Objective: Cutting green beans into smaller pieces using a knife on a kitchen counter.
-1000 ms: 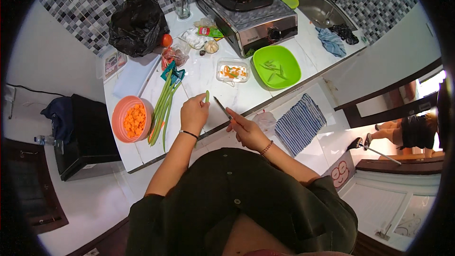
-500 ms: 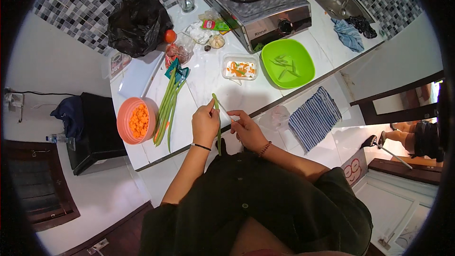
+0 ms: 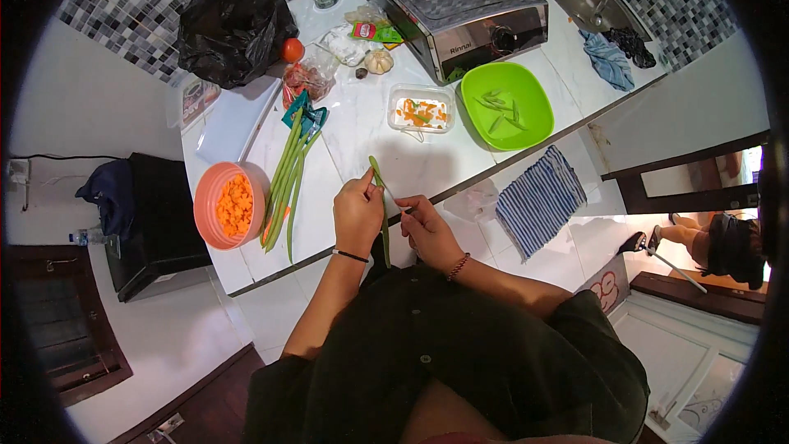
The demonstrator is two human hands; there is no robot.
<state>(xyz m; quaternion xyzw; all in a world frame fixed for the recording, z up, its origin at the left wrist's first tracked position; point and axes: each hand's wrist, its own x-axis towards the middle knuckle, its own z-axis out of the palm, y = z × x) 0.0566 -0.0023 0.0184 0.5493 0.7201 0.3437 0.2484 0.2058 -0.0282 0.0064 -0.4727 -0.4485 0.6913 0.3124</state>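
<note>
Over the counter's front edge, my left hand [image 3: 357, 215] pinches a long green bean [image 3: 385, 238], whose top pokes up past the fingers and whose lower end hangs down. My right hand [image 3: 434, 237] grips a small knife [image 3: 389, 192]; its thin blade points toward the bean beside my left fingertips. Whether the blade touches the bean I cannot tell. More long beans [image 3: 283, 185] lie in a bunch on the left, next to a pink bowl [image 3: 202, 228] of chopped carrot [image 3: 235, 205]. Cut bean pieces [image 3: 501, 107] rest in a green bowl [image 3: 538, 119] at the right.
A clear tub [image 3: 396, 122] with carrot scraps sits beyond my hands. Behind are a tomato [image 3: 292, 50], garlic [image 3: 378, 62], a black plastic bag [image 3: 234, 29] and a gas stove [image 3: 485, 33]. A striped cloth [image 3: 542, 201] lies below the counter; another person's legs [image 3: 686, 234] show at far right.
The view has shifted slightly. My left hand still holds the bean and my right hand the knife, with the blade now closer to the bean.
</note>
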